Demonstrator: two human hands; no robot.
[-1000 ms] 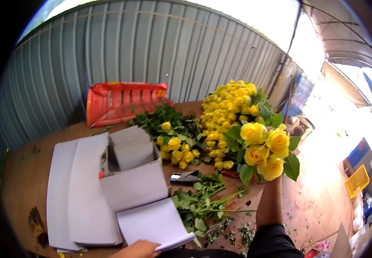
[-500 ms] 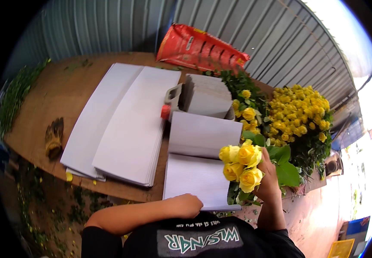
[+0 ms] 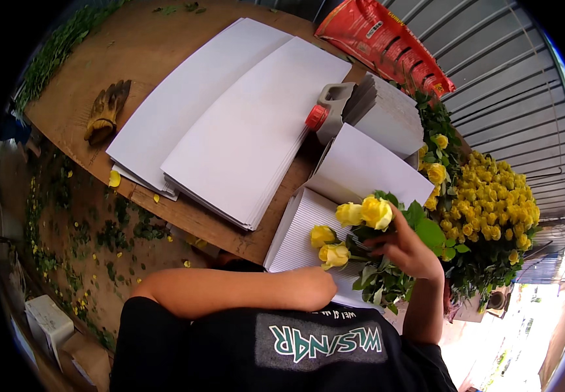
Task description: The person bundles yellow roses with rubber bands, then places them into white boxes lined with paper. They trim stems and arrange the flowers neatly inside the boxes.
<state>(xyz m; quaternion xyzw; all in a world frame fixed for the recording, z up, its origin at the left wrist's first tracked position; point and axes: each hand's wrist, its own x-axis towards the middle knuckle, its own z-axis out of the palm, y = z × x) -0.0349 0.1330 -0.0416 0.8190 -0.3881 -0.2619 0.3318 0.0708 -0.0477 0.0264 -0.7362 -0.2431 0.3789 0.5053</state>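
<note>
My right hand (image 3: 414,253) is bent round two yellow roses (image 3: 366,213), its index finger behind one bloom and the other fingers curled near the leaves. Just below, two more yellow roses (image 3: 332,247) rest over a ribbed white corrugated sheet (image 3: 305,225), their leafy stems running beneath my right hand. My left forearm (image 3: 250,287) crosses in front of my chest. The left hand (image 3: 325,286) shows only its wrist end by the sheet's near edge; its fingers are hidden. A folded-up white panel (image 3: 367,163) stands behind the corrugated sheet.
Large white sheets (image 3: 243,130) are stacked on the wooden table (image 3: 184,26). Nearby are a worn glove (image 3: 107,111), a grey jug with red cap (image 3: 331,108), upright grey cards (image 3: 390,114) and a red bag (image 3: 387,42). A big yellow rose bunch (image 3: 491,199) stands right.
The view has turned and shifted. The four roses, bunched together before, are now spread into two pairs, one lower on the sheet. My right hand's fingers have loosened and shifted among the stems.
</note>
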